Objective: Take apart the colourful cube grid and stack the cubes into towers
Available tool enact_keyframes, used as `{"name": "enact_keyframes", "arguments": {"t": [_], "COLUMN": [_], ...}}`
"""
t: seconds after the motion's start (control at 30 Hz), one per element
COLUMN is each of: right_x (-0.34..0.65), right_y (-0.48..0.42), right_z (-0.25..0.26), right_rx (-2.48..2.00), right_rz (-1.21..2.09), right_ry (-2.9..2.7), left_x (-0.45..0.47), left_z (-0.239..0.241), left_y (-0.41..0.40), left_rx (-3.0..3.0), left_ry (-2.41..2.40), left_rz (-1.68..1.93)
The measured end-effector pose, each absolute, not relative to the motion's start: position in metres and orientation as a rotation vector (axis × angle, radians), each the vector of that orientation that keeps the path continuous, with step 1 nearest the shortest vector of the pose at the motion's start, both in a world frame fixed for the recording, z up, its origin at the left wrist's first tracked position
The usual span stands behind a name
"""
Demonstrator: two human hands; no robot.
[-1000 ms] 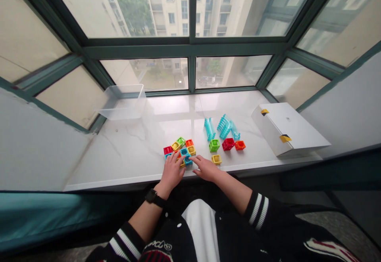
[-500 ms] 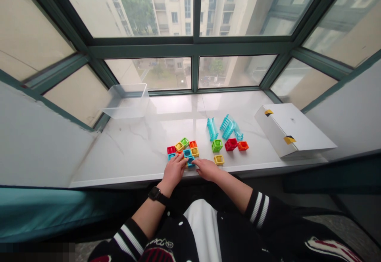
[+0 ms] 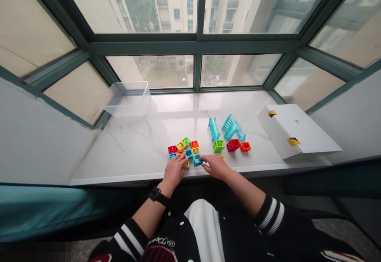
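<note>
My right hand (image 3: 216, 167) pinches a blue toy block (image 3: 197, 160) by its right side, at the front of a cluster of hollow, coloured blocks. My left hand (image 3: 175, 171) is on the near side of the cluster, fingers closed over an orange block (image 3: 180, 152) and beside a yellow block that it partly hides. Around them are a red block (image 3: 172, 149), a green block (image 3: 186, 141) and a second blue block (image 3: 188, 153). Whether the pinched block is joined to the others, I cannot tell. Behind my right hand a yellow block (image 3: 222, 157) is mostly hidden.
To the right stand a loose green block (image 3: 218, 146), a red block (image 3: 233, 145) and an orange block (image 3: 245, 146). Clear blue track pieces (image 3: 214, 129) lie behind them. A transparent bin (image 3: 127, 105) is at back left, a white box (image 3: 300, 129) at right, on the marble sill (image 3: 125, 155).
My right hand has moved right, drawing the blue block slightly right and away from the yellow block by my left hand. My left hand stays nearly still. The view has shifted slightly.
</note>
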State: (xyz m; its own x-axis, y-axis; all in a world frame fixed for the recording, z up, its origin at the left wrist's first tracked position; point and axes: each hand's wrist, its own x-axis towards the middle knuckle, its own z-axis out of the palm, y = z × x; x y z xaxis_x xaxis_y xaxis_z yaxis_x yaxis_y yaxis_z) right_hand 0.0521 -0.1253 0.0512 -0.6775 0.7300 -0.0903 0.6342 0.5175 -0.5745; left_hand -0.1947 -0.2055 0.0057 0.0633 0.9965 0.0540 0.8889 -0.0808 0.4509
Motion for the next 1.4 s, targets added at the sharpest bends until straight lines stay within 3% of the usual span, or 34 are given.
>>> {"name": "enact_keyframes", "arguments": {"t": [0.47,0.77,1.4], "right_x": [0.079,0.075,0.072], "right_y": [-0.128,-0.14,-0.154], "right_z": [0.068,0.081,0.068], "right_rx": [-1.053,-0.818,-0.782], "right_rz": [1.086,0.853,0.935], "right_ry": [-2.088,-2.26,-2.074], "left_x": [-0.212,-0.157,-0.134], "left_z": [0.026,0.081,0.074], "left_y": [-0.207,-0.213,-0.22], "left_rx": [2.104,1.64,1.018], "left_ry": [1.751,1.52,1.157], "left_rz": [0.535,1.077,1.209]}}
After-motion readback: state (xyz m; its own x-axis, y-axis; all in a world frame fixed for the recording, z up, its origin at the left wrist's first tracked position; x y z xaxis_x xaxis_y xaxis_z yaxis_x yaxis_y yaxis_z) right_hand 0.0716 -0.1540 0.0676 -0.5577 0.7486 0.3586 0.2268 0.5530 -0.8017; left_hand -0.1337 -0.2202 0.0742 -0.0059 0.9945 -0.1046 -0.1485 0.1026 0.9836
